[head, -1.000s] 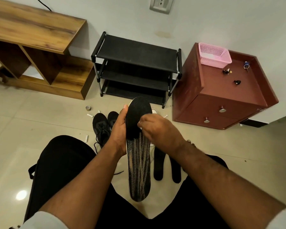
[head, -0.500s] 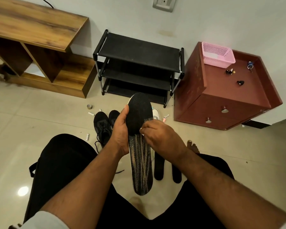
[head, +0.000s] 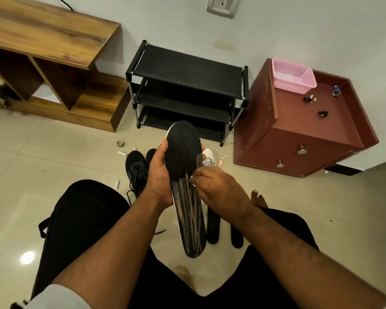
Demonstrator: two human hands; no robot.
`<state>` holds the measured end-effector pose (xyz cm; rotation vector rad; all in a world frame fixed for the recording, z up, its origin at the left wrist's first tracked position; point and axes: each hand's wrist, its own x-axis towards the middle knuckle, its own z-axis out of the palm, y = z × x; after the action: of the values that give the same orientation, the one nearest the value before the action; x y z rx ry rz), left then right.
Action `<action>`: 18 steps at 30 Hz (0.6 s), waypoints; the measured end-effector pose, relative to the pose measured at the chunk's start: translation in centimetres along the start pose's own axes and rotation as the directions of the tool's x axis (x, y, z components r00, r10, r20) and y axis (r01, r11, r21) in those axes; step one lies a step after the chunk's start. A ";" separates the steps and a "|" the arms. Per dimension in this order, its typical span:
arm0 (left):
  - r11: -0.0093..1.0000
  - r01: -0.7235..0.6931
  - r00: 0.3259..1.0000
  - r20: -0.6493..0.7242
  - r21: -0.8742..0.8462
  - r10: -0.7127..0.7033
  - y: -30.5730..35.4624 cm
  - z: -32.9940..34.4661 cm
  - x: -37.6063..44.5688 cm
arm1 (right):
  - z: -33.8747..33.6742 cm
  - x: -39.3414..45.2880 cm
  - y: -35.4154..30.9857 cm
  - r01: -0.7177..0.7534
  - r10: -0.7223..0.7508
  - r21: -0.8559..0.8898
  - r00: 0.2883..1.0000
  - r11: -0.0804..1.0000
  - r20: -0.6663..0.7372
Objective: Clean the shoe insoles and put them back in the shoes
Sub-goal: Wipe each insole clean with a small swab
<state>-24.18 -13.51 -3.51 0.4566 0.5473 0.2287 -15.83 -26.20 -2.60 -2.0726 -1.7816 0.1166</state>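
A: Head view. Person seated, knees in black trousers. Left hand (head: 159, 172) grips an insole (head: 185, 175) at its left edge, thumb up along the rim, fingertips curled round the far edge. The insole stands nearly upright at picture centre, broad dark toe end at 12 o'clock, patterned heel end at 6 o'clock.

B: Right hand?

A: Right hand (head: 218, 189) sits at 3 o'clock of the insole, fingers curled tight, fingertips on the insole's right edge at mid-length. Something small and pale shows between those fingertips; cannot tell what it is, so cannot tell what the hand holds.

B: Shoes?

A: Black shoe (head: 136, 169) on the floor at 9 o'clock of the left hand, laces loose. A second dark shoe toe just beside it, mostly hidden by the hand. White shoe (head: 209, 157) at 1 o'clock of the right hand, partly behind the insole.

B: Other insoles?

A: Two dark insoles (head: 213, 228) flat on the tiles at 4 o'clock of the held one, lying side by side, partly covered by the right forearm. Bare toes show at 3 o'clock of the right hand.

B: Surroundings?

A: Black rack (head: 187, 72) at 12 o'clock against the wall. Wooden shelf (head: 54, 41) at 10 o'clock. Red cabinet (head: 299, 134) at 2 o'clock, a pink basket (head: 293, 75) on its top at the back edge.
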 end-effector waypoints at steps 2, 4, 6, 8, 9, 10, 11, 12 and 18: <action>1.000 0.010 1.000 0.012 -0.006 -0.010 -0.2 0.0 0.0 | -0.2 0.2 0.3 -0.013 0.013 -0.004 1.000 1.000 -0.027; 1.000 0.003 1.000 0.005 -0.010 -0.003 -0.6 0.2 -0.1 | -1.0 1.4 1.1 -0.031 0.030 -0.027 0.998 0.999 -0.064; 1.000 -0.005 1.000 0.002 -0.024 0.005 -0.7 0.6 -0.2 | -2.2 2.8 1.7 -0.053 0.047 -0.059 0.994 0.997 -0.101; 0.999 -0.018 1.000 -0.014 -0.031 0.017 -0.6 0.5 -0.1 | -3.0 3.6 1.9 -0.077 0.068 -0.071 0.991 0.995 -0.116; 0.999 -0.023 1.000 -0.008 -0.034 0.023 -0.5 0.6 -0.1 | -3.1 3.7 1.8 -0.079 0.071 -0.071 0.991 0.994 -0.114; 0.999 -0.025 1.000 -0.001 -0.043 0.025 -0.4 0.6 -0.2 | -2.8 3.5 1.8 -0.073 0.065 -0.072 0.992 0.995 -0.106; 0.998 -0.027 1.000 0.008 -0.060 0.028 -0.3 0.5 -0.2 | -2.4 3.1 1.6 -0.060 0.053 -0.072 0.995 0.996 -0.090; 0.997 -0.028 0.999 0.013 -0.073 0.029 -0.1 0.5 -0.2 | -1.8 2.5 1.4 -0.046 0.041 -0.065 0.997 0.997 -0.068; 0.996 -0.024 0.999 0.029 -0.084 0.027 -0.1 0.0 0.2 | -0.6 0.2 0.5 -0.030 0.030 -0.011 0.999 0.999 -0.042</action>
<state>-24.02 -13.54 -3.68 0.3852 0.5008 0.2677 -15.14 -26.17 -2.20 -2.0946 -1.7307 0.0709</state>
